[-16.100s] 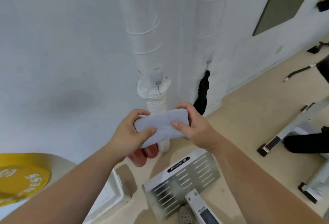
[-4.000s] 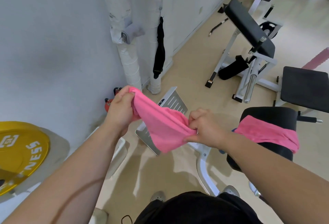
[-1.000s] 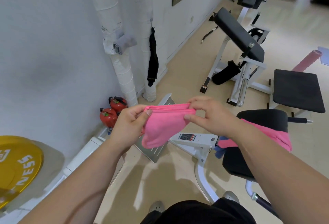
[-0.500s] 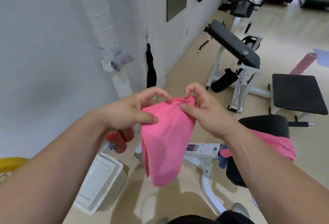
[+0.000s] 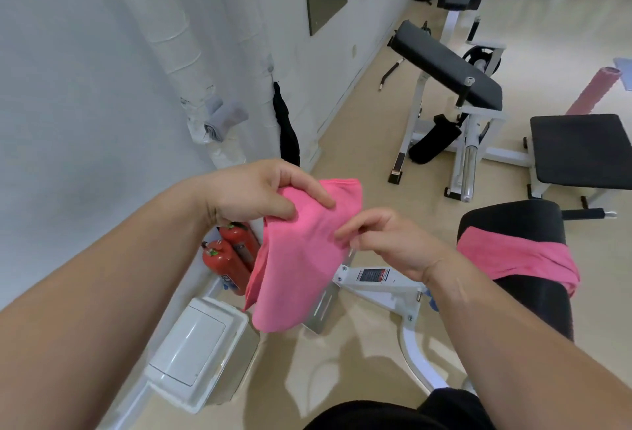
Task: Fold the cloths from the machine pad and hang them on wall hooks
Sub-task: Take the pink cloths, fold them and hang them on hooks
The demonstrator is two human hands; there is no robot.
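Pink cloth (image 5: 297, 269), red extinguishers (image 5: 222, 263)

A white wall (image 5: 75, 94) with wrapped pipes (image 5: 164, 19) meets a beige floor (image 5: 359, 142). White-framed benches (image 5: 444, 63) with black pads stand on it.
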